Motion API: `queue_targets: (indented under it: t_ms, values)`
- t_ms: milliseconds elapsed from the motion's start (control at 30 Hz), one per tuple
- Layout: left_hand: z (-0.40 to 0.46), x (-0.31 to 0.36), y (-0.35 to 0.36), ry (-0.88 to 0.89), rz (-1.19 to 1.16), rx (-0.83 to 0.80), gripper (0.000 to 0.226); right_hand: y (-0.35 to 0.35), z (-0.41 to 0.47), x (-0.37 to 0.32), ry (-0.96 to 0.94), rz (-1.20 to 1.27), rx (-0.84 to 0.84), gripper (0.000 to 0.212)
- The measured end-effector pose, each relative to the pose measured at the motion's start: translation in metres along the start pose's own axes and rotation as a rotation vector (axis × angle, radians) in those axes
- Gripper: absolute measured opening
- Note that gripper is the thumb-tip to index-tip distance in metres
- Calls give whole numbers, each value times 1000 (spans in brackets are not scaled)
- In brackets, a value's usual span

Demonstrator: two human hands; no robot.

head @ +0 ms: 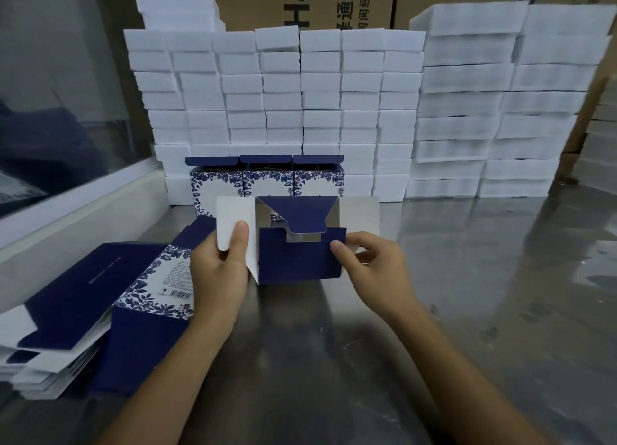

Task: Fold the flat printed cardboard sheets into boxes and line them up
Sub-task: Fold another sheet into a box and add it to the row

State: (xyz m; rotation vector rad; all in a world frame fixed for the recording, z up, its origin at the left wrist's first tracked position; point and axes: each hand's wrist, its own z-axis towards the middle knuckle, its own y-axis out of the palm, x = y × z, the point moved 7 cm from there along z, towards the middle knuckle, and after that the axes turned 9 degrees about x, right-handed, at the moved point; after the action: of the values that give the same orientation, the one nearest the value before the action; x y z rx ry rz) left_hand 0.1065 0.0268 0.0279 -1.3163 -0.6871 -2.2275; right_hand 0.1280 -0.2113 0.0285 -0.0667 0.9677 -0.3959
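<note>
I hold a half-folded navy and white box [297, 259] above the steel table, its end flaps facing me. My left hand [220, 271] grips its left side, thumb pressed on a white side flap. My right hand [370, 264] pinches the right edge of the notched navy flap, thumb on the front. A trapezoid navy flap points down into the opening above it. Behind, three folded boxes [267, 180] with blue floral print stand side by side in a row, their lids up. A stack of flat printed sheets [83, 307] lies at the left.
Tall stacks of white foam blocks [283, 103] form a wall at the back, with wider foam stacks [500, 103] to the right. Brown cartons stand behind them. A white ledge [83, 217] runs along the left. The reflective steel table [467, 294] stretches to the right.
</note>
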Motion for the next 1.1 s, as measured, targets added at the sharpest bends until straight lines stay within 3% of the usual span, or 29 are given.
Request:
queue_targets:
  t_ms: [100, 200, 400, 567, 667, 833, 1100]
  values:
    - [-11, 12, 8, 223, 196, -89, 24, -9, 0, 4, 6, -30, 114, 10]
    - [-18, 12, 16, 333, 386, -187, 33, -16, 0, 6, 36, 17, 221, 3]
    - [-20, 1, 18, 256, 487, -223, 50, -22, 1, 10, 97, 134, 335, 18]
    - [-23, 3, 20, 113, 349, -181, 46, -24, -8, 19, 176, -21, 479, 29]
    - [-24, 0, 21, -3, 258, -166, 40, -7, -7, 18, 171, 74, 304, 48]
    - [-40, -5, 29, -160, 167, -220, 27, 42, -27, 4, 122, 36, -73, 49]
    - [-45, -5, 32, -211, 143, -250, 16, 44, -28, 9, 166, 48, -136, 43]
